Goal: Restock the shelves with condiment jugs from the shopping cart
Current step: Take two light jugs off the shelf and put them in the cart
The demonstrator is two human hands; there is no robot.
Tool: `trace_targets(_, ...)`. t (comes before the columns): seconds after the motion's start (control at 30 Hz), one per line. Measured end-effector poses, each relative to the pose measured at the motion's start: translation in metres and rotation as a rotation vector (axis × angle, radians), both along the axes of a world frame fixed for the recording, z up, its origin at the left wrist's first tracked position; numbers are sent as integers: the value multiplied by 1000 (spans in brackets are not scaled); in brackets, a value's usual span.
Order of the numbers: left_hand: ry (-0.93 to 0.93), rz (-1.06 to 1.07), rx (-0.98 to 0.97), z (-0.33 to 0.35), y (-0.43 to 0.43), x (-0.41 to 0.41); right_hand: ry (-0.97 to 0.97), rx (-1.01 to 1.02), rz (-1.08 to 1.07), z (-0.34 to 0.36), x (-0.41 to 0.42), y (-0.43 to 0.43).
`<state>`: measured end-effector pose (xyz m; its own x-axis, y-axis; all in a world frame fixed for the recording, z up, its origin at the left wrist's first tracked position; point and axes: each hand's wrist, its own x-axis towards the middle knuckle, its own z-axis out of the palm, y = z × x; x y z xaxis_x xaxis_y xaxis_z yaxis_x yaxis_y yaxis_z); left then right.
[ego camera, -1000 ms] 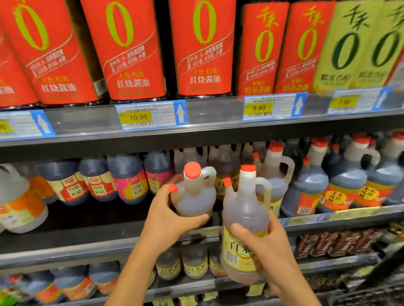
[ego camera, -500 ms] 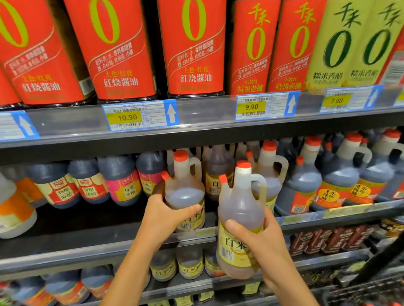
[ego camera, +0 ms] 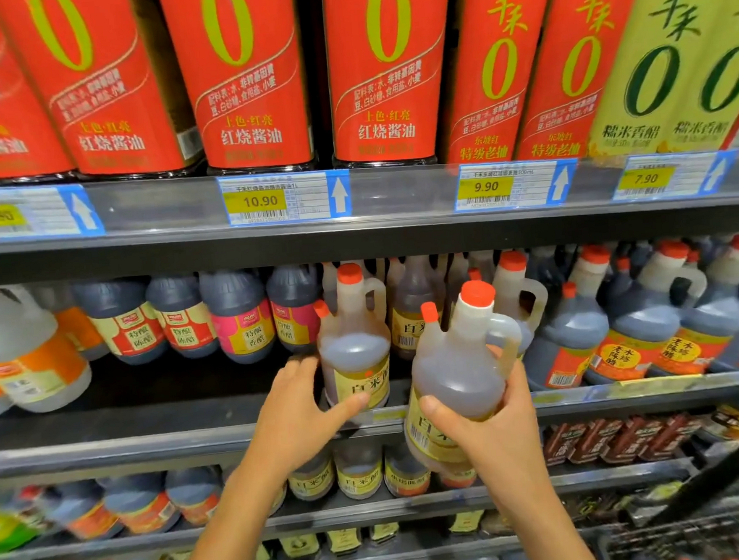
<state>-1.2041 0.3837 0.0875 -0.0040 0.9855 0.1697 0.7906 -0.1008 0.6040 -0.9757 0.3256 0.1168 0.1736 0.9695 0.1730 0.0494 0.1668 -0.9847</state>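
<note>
Now the left jug (ego camera: 354, 355) stands upright on the middle shelf (ego camera: 157, 395), at its near edge, where a second ago it was tilted in the air above the lip. It sits in front of the other pale jugs (ego camera: 409, 316) of the same yellow-labelled kind, with dark bottles (ego camera: 239, 319) to its left. The left hand (ego camera: 298, 411) has not let go: its thumb lies across the front of the label and its fingers curl round the jug's left side, so the grip looks light but closed. The right jug (ego camera: 457, 374) has risen and moved in toward the shelf, and it tips with its orange cap leaning right. It is off the shelf, just in front of the near edge and close beside the placed jug. The right hand (ego camera: 496, 428) clamps it, thumb on the near face and fingers wrapped round the far side under the handle. So one jug is as good as stocked. The second probably goes just right of it, before the dark jugs (ego camera: 572, 331), once the left hand releases.
</note>
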Motion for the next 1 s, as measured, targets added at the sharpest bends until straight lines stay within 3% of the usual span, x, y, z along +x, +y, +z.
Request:
trace_targets(0.1, 308, 33, 41, -13, -4, -10, -66, 77, -12, 6, -1, -3)
trace_targets(0.3, 602, -46, 237, -35, -4, -16, -71, 199, -71, 7, -12, 13)
trace_targets(0.6, 582, -34, 308, -43, -3, -17, -18, 171, -141, -13, -35, 41)
trace_targets(1.0, 597, -14, 311, -45, -4, -16, -141, 155, -179, -16, -40, 45)
